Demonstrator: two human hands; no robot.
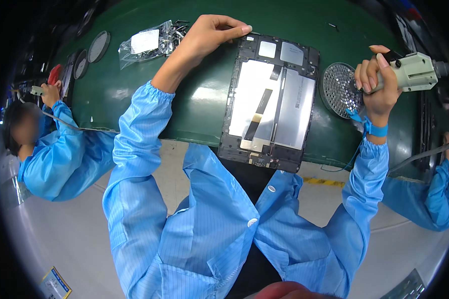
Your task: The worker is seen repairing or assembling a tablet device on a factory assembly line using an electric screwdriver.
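Observation:
An opened tablet (297, 112) lies in front of me, its back off, showing silvery battery panels and a dark flat ribbon cable (261, 107). Its near end reaches over the table's front edge. My left hand (207, 40) is closed, thumb and fingertips pinching the tablet's far left corner. To the right, my right hand (376, 82) is wrapped around a pale electric screwdriver (416, 72). That hand is beside a round dish of small screws (336, 89), covering part of its right side; the driver's tip is hard to make out. A blue wrist strap (378, 130) circles my right wrist.
On the green table (199, 104), a clear bag of small metal parts (152, 45) sits beyond my left forearm. Farther left are round dishes (99, 46). A small dark piece (333, 26) lies at the back. Co-workers in blue sleeves (60, 154) sit on both sides.

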